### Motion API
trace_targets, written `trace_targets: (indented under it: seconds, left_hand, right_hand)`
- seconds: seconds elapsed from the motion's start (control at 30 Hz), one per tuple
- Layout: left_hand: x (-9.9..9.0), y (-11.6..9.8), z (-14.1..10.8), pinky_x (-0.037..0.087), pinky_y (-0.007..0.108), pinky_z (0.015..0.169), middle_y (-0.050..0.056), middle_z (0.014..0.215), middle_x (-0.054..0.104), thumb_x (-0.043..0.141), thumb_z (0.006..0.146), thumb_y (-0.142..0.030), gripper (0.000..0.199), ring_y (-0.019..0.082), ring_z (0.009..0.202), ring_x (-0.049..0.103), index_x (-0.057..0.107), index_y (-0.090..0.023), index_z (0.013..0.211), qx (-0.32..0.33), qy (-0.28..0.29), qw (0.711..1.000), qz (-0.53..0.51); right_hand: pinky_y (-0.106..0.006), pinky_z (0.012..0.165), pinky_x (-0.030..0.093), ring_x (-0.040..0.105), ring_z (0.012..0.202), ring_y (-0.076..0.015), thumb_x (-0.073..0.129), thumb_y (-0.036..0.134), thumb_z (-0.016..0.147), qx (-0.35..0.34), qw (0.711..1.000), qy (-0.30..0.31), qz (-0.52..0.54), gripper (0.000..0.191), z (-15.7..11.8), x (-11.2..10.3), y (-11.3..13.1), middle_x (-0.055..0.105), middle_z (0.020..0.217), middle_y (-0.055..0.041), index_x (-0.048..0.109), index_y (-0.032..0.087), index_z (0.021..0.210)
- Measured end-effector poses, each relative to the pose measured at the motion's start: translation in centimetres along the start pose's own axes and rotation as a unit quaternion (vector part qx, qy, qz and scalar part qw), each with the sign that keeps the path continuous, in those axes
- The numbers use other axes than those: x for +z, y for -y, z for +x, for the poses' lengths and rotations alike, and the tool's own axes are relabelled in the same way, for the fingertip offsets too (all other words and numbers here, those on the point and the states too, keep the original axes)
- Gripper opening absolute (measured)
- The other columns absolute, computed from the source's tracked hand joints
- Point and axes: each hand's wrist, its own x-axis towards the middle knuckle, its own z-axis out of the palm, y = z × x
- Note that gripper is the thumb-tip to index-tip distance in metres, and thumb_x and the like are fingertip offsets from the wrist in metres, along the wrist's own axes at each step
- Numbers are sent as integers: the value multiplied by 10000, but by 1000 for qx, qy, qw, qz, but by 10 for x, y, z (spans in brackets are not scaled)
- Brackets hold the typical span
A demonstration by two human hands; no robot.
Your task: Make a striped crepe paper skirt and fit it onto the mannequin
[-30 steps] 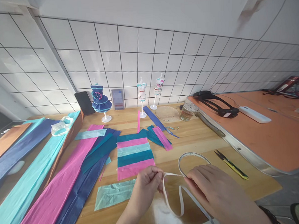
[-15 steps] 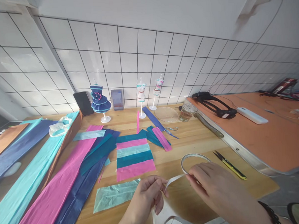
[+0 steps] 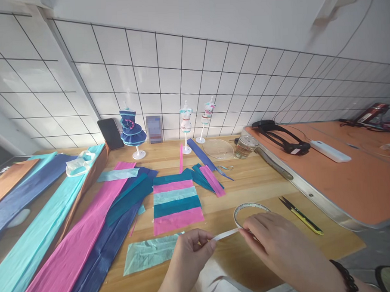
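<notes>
Between thumb and fingers, my left hand (image 3: 191, 259) pinches the free end of a narrow pale tape strip (image 3: 226, 234). The strip runs taut to a tape roll (image 3: 246, 205), seen as a large ring, which my right hand (image 3: 279, 241) grips at its near side. My right fingers partly cover the roll. Just left of my left hand lies a light aqua crepe paper piece (image 3: 151, 253). Beyond it is a panel of pink, aqua and teal paper stripes (image 3: 176, 202). A loose pale ribbon-like strip (image 3: 235, 284) curls below my hands.
Yellow-handled snips (image 3: 301, 215) lie right of my right hand. Long crepe strips (image 3: 79, 233) spread across the left. Along the wall stand a dressed mini mannequin (image 3: 132, 131), two barer ones (image 3: 186, 120), a phone (image 3: 110, 133) and a glass (image 3: 246, 146). An orange-topped table (image 3: 352, 191) adjoins on the right.
My left thumb and fingers have closed on the tape end, and the strip between my hands has straightened. The roll and my right hand have shifted slightly left and down.
</notes>
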Motion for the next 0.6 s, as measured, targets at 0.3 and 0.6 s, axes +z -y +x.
trace_targets:
  seconds: [0.3, 0.6]
  left_hand:
    - [-18, -1, -9, 249, 234, 503, -33, 570, 425, 571, 747, -369, 257, 94, 535, 321, 615, -137, 646, 2, -33, 998, 53]
    - [-50, 14, -30, 246, 236, 480, -52, 492, 350, 555, 766, -409, 367, 99, 498, 333, 462, -178, 497, 12, -66, 980, 185]
  right_hand:
    - [-300, 537, 282, 480, 527, -162, 263, 258, 964, -15, 999, 15, 30, 359, -2, 10, 9, 495, 572, 8, 460, 207, 668]
    - [-308, 558, 286, 467, 506, -155, 298, 163, 939, -68, 996, -40, 50, 352, -1, 16, 26, 484, 555, 18, 462, 210, 631]
